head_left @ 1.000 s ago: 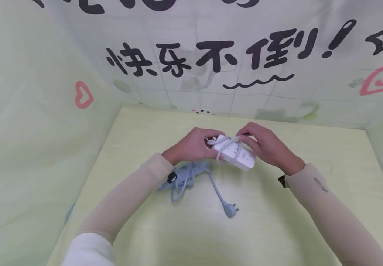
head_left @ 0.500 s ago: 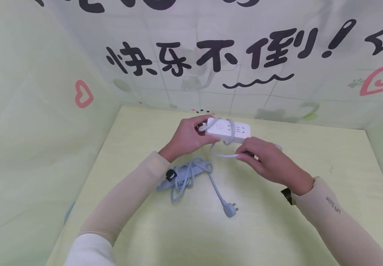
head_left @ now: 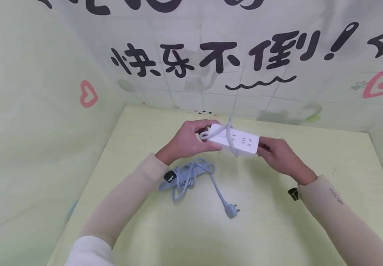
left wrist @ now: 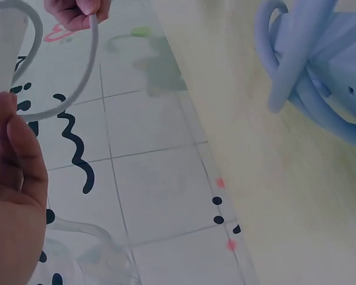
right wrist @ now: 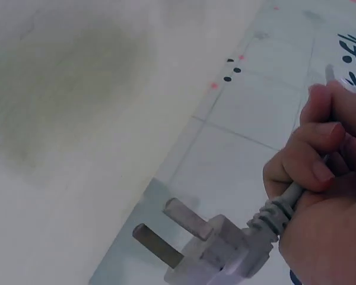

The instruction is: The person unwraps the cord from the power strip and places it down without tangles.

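A white power strip (head_left: pixel 248 138) is held above the table, its socket face toward the head camera. My left hand (head_left: pixel 186 138) grips its left end between thumb and fingers. The strip's pale cord (head_left: pixel 232 142) loops around its body. At the right end is my right hand (head_left: pixel 279 155), partly hidden behind the strip. In the right wrist view, its fingers curl around the cord just above a pronged plug (right wrist: pixel 216 252). The left wrist view has a slack bend of cord (left wrist: pixel 86 80) running to the right hand.
A blue power strip (head_left: pixel 200 169) wound in its own cord lies on the pale table (head_left: pixel 277 229), below the left hand. Its plug (head_left: pixel 231 211) points to the right. A printed fabric backdrop (head_left: pixel 191 85) rises along the table's back edge.
My right hand first drew the cord down in front of the white power strip, then moved up to its right end. The strip has turned level, and fewer cord turns cross its face.
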Demonstrator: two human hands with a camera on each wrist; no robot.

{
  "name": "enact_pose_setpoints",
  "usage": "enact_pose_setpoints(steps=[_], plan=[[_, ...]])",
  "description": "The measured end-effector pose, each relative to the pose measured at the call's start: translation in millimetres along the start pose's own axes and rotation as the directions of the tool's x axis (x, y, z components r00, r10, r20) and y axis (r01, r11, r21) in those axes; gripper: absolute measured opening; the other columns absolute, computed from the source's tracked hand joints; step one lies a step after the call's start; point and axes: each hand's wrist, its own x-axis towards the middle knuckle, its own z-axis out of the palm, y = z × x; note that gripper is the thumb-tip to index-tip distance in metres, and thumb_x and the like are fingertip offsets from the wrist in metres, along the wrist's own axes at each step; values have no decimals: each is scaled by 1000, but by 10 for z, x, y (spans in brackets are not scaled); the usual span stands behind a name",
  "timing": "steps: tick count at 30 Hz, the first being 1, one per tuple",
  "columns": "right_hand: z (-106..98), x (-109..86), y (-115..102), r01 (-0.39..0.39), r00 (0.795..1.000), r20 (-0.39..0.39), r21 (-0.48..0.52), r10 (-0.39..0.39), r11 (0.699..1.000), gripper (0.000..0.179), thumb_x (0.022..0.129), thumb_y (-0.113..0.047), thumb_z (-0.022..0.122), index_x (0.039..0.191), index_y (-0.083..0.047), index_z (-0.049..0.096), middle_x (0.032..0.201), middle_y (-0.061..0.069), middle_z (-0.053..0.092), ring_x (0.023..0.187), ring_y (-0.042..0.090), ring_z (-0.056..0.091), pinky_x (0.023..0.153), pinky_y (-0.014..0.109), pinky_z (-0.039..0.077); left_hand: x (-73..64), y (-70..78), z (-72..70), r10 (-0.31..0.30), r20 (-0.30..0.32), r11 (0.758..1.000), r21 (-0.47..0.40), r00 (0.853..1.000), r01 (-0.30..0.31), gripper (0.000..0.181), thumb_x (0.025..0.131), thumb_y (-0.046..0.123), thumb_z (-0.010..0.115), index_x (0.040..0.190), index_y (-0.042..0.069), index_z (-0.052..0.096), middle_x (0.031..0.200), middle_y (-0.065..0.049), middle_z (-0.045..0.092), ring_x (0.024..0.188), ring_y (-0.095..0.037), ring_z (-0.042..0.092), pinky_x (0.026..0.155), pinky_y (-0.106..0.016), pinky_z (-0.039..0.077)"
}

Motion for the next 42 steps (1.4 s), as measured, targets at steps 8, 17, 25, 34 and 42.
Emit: enact_pose_setpoints(steps=[8, 17, 25, 34, 42], plan=[[-359, 24, -113, 13, 932, -361, 97, 23, 995, 16, 100, -14, 65, 109, -3, 73, 80, 1, 65, 64, 4, 49, 54, 18, 38, 0, -91, 9, -36, 136, 997, 70, 990, 27, 52, 77, 23, 90, 125, 22, 71, 109, 3, 73, 92, -17, 64, 79, -32, 56], [-523, -271, -357, 64, 981, -195, 216, -21, 974, 13, 96, -7, 69, 104, -14, 75, 73, -10, 59, 58, 10, 44, 50, 27, 35, 54, -222, -6, -95, -21, 978, 183, 995, 97, 51, 79, 31, 89, 125, 17, 71, 103, 0, 74, 82, -13, 66, 70, -27, 57], [-340, -347, -328, 111, 981, 137, 166, -135, 980, 18, 97, -11, 69, 98, -27, 75, 72, -11, 61, 56, 3, 44, 55, 22, 44, 62, -184, -24, -94, -156, 995, 4, 983, 96, 58, 79, 22, 89, 131, 10, 68, 115, -7, 74, 87, -16, 64, 67, -20, 54], [-293, -168, 16, -17, 996, 89, -132, 29, 991, 12, 99, -12, 65, 102, -12, 77, 81, -2, 70, 63, 8, 50, 62, 25, 45, 1, -64, -74, -43, -89, 998, -39, 995, 40, 61, 79, 17, 89, 134, 9, 66, 120, -8, 71, 95, -20, 61, 78, -25, 51], [-458, -3, 88, -76, 951, -307, -107, 40, 991, 19, 100, -16, 63, 107, -2, 74, 80, 11, 69, 57, 5, 46, 53, 20, 38, -52, -45, 38, 28, 208, 998, 42, 978, -38, 52, 76, 22, 91, 123, 16, 72, 110, 3, 75, 94, -14, 65, 85, -31, 54]])
